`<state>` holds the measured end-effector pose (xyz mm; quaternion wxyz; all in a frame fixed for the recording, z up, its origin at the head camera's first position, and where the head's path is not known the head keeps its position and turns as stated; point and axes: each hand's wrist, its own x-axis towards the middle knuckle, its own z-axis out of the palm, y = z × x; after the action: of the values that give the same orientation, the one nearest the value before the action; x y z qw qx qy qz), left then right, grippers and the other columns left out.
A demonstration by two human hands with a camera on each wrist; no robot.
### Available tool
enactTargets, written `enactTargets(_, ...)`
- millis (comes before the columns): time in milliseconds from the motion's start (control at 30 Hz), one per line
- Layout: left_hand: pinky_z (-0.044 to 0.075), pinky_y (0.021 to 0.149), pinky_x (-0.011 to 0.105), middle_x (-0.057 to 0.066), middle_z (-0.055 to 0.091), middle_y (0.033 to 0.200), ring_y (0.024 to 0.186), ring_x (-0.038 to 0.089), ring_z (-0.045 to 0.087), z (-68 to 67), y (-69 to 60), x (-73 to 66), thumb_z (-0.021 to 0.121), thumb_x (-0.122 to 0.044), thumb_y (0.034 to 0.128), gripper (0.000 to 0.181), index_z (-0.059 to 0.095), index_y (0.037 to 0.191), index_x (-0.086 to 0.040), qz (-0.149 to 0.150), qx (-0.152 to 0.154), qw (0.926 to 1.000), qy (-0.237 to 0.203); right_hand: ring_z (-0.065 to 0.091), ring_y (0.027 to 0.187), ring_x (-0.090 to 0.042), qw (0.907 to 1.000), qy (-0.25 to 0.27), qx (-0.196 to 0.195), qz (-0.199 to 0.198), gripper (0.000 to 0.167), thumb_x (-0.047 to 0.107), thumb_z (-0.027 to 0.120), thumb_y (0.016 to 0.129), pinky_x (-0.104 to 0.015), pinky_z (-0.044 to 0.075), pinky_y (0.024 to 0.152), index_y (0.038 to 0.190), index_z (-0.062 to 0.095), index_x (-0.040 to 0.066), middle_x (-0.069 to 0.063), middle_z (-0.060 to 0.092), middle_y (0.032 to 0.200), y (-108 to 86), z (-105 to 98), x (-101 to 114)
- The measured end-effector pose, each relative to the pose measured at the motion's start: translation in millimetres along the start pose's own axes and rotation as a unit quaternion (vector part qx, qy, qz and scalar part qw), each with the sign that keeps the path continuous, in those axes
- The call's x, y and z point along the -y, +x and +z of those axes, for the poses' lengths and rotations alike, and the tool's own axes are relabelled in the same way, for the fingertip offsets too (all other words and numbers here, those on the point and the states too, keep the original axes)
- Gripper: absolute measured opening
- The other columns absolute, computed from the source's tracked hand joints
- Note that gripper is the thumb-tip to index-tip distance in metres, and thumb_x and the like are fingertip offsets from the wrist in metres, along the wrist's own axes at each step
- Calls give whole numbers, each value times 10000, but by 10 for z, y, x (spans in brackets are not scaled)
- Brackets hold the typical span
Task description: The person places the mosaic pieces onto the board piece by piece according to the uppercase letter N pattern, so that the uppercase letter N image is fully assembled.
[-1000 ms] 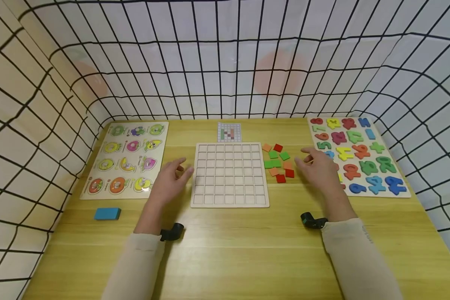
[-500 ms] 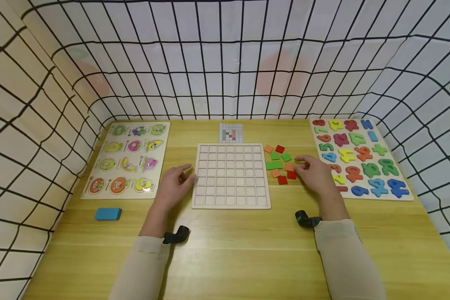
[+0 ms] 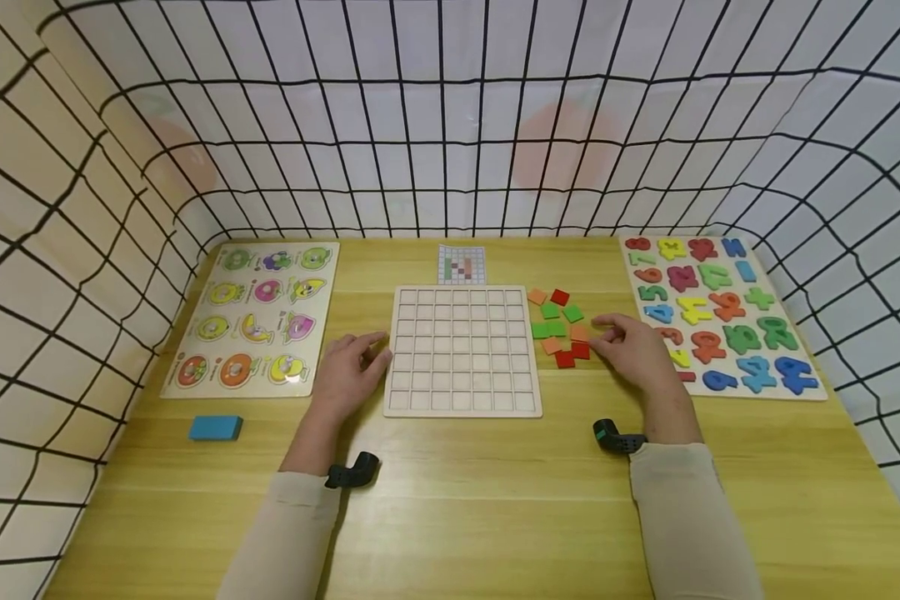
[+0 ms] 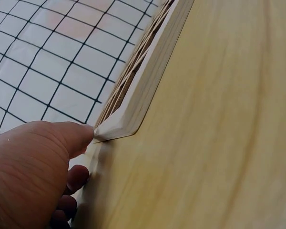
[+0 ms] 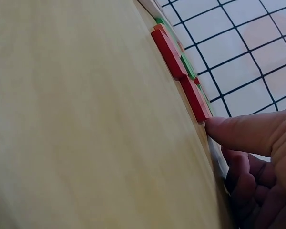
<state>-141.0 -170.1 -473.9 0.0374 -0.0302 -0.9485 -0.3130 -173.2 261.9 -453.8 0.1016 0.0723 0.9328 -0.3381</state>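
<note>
My left hand [image 3: 348, 375] is at the left edge of a pale wooden grid board [image 3: 462, 352], fingers loosely bent. In the left wrist view its thumb meets the board's corner [image 4: 121, 126]. Right of the board lies a loose cluster of square tiles: green [image 3: 542, 330], orange [image 3: 578, 333] and red [image 3: 565, 359]. Beside them is my right hand [image 3: 633, 354], relaxed, with its thumb tip at the end of the nearest red tile [image 5: 195, 99]. Whether it presses on that tile I cannot tell. Neither hand holds anything.
Behind the board lies a small printed pattern card [image 3: 462, 266]. A fruit puzzle board [image 3: 247, 321] is at left, with a blue block [image 3: 216, 428] in front of it. At right is a number and symbol puzzle [image 3: 720, 317]. Black wire mesh [image 3: 442, 142] encloses the table.
Over the last second my right hand has moved left to the tiles, and my left hand has come right to the board's edge. In the last half second both have barely moved.
</note>
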Motion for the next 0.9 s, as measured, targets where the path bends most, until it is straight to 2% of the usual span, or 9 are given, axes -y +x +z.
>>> enactTargets(333,385,800,371,76,646,962,984,291,514,-16,-2,-3,658,-348,986,377,692,1332,-203,-37,123,9999,88,505,975,-288,9997,73,221,-113,453,331,652,1000,-381,409,826,1410,572,153,-114,575,1126,-9,19,-5)
enactTargets(600,373,797,372,75,647,969,964,284,501,-27,-10,-3,647,-350,992,391,674,1358,-214,2,133,9996,244,505,963,-293,9993,-216,177,-241,531,391,667,986,-399,405,829,1440,553,137,-111,574,1081,47,62,15)
enactTargets(900,374,799,368,72,666,974,974,284,509,-5,0,6,656,-338,987,375,690,1339,-212,54,108,9998,140,499,963,-290,9981,-491,202,-315,521,425,621,1006,-408,394,812,1441,553,146,-103,552,1054,44,81,14)
